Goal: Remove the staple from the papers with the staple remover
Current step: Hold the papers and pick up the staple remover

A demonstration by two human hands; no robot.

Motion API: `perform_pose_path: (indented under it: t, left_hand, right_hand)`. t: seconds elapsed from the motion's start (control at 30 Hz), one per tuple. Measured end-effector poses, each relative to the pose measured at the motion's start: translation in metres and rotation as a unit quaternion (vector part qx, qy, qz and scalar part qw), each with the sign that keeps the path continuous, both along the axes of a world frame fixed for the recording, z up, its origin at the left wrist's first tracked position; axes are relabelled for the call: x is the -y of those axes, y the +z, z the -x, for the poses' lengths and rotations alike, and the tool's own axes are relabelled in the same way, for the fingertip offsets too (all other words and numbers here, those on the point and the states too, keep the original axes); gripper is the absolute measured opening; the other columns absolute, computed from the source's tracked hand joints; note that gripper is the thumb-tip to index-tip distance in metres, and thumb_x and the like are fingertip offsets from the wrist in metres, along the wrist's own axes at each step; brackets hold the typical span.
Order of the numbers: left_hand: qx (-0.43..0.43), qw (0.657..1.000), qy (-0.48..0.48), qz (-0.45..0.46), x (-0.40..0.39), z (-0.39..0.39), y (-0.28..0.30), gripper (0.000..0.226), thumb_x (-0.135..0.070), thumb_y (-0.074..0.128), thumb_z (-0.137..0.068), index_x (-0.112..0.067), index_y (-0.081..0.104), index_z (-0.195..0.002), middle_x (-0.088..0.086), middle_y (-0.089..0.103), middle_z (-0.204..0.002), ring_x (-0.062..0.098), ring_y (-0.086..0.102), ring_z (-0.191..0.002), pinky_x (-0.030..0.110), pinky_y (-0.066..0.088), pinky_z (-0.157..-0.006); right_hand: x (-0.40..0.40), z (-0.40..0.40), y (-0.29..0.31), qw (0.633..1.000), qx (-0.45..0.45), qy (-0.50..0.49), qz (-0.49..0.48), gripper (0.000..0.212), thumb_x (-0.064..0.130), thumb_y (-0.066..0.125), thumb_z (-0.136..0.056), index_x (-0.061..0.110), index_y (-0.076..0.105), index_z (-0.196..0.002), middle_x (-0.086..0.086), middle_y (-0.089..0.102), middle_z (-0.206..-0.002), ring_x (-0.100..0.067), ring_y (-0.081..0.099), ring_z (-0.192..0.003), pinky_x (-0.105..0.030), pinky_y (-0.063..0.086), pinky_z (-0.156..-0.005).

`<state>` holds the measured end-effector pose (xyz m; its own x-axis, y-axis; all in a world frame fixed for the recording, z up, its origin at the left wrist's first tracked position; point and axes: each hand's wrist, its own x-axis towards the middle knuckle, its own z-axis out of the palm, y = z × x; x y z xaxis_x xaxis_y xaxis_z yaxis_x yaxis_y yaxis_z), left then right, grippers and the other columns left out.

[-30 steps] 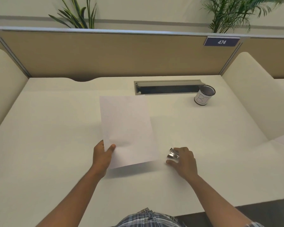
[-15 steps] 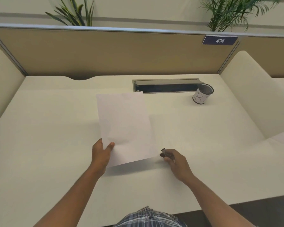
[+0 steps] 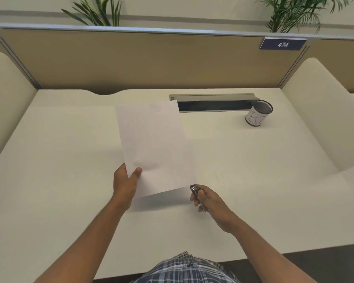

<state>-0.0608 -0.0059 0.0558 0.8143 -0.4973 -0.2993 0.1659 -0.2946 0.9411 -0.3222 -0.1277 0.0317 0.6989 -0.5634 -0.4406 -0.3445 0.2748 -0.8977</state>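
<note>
The person's left hand (image 3: 125,181) pinches the papers (image 3: 153,148) at their near left corner, thumb on top. The papers are lifted off the table (image 3: 59,160) and tip up, with a shadow under the near edge. They are over the middle of the table, closer to the near edge.

The right hand (image 3: 209,200) is closed around the staple remover (image 3: 195,190). Its metal tip pokes out just beside the near right corner of the papers. It is too small to tell if the tip touches the paper. The staple does not show at all.

Things could go wrong from here. The papers are held at one corner only, so they may bend or slide away when the tool pushes. If the tool grabs paper and not the staple, the corner could tear. A small staple could also fly off and get lost on the table.
</note>
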Motion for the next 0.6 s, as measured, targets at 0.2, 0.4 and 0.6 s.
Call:
perform_pose_path:
  t: [0.2, 0.4, 0.6]
  left_hand:
    - [0.009, 1.0, -0.006, 0.002, -0.001, 0.003, 0.003, 0.015, -0.014, 0.064, -0.097, -0.027, 0.064, -0.104, -0.009, 0.071, -0.102, 0.015, 0.067, -0.093, 0.032, 0.051, -0.078]
    - [0.019, 1.0, -0.008, -0.002, 0.0, 0.006, 0.003, 0.016, -0.014, 0.063, -0.097, -0.024, 0.063, -0.108, -0.012, 0.069, -0.101, 0.014, 0.066, -0.093, 0.033, 0.051, -0.078]
    - [0.015, 1.0, -0.009, 0.003, -0.002, 0.006, 0.005, 0.017, -0.015, 0.064, -0.097, -0.025, 0.063, -0.11, -0.01, 0.07, -0.104, 0.017, 0.067, -0.094, 0.035, 0.053, -0.082]
  right_hand:
    - [0.002, -0.005, 0.005, 1.0, 0.014, -0.022, 0.015, 0.036, 0.038, 0.048, -0.106, 0.012, 0.059, -0.128, 0.003, 0.069, -0.103, -0.006, 0.057, -0.079, -0.021, 0.046, -0.07]
    - [0.003, -0.008, 0.009, 0.999, 0.014, -0.033, 0.015, 0.029, 0.029, 0.05, -0.107, 0.012, 0.057, -0.129, 0.002, 0.07, -0.103, -0.01, 0.057, -0.082, -0.02, 0.046, -0.067]
    - [0.004, -0.01, 0.011, 0.998, 0.004, -0.039, 0.04, 0.023, 0.024, 0.051, -0.107, 0.01, 0.063, -0.121, 0.003, 0.072, -0.097, -0.011, 0.057, -0.081, -0.025, 0.045, -0.068]
